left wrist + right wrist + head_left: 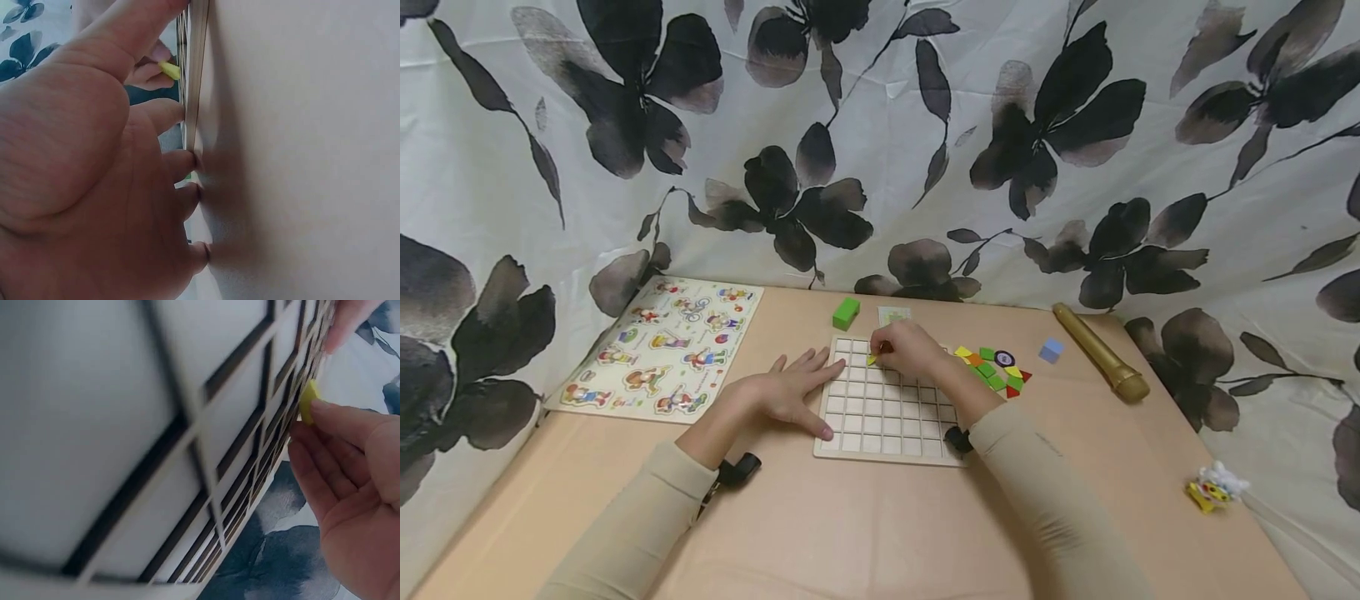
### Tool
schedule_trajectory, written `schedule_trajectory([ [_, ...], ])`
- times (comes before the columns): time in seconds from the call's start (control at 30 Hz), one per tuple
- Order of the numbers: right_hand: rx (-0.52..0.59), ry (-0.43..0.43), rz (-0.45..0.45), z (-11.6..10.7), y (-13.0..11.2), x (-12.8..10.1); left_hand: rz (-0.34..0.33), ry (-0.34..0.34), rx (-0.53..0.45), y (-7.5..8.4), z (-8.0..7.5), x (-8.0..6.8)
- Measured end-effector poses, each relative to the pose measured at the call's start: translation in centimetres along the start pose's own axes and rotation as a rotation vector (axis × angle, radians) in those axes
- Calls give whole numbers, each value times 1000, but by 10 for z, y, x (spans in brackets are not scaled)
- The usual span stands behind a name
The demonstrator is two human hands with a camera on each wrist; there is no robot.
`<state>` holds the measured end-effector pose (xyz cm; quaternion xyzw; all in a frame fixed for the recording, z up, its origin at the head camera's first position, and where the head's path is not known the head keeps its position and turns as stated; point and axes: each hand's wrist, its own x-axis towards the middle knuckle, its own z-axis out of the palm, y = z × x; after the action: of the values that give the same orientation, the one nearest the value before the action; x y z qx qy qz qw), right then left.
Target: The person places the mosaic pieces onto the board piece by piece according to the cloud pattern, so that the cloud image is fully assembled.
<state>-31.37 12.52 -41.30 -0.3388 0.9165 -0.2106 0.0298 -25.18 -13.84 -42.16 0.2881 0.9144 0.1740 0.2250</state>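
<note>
Right hand (910, 348) over far part of grid board (883, 417), fingertips pinched together on yellow tile (872, 360) held just above far-left cells. Left hand (790, 390) flat on table (850, 533), fingers spread and straight, touching board's left edge. Pile of coloured tiles (996, 368) right of board. Green block (846, 312) far of board. Blue cube (1051, 350) and gold tube (1101, 352) further right. Picture puzzle (662, 346) at left. Small toy (1213, 485) near right edge.
</note>
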Motion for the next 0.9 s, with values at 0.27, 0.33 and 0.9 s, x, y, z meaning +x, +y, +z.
schedule_trajectory([
  [0.27,-78,-19,-83,4,3,-5,-12,-5,12,0,1,0],
  [0.33,-97,-18,-96,5,3,-5,-12,-4,12,0,1,0],
  [0.9,172,199,71,-38,23,-56,23,5,-34,-2,2,2],
])
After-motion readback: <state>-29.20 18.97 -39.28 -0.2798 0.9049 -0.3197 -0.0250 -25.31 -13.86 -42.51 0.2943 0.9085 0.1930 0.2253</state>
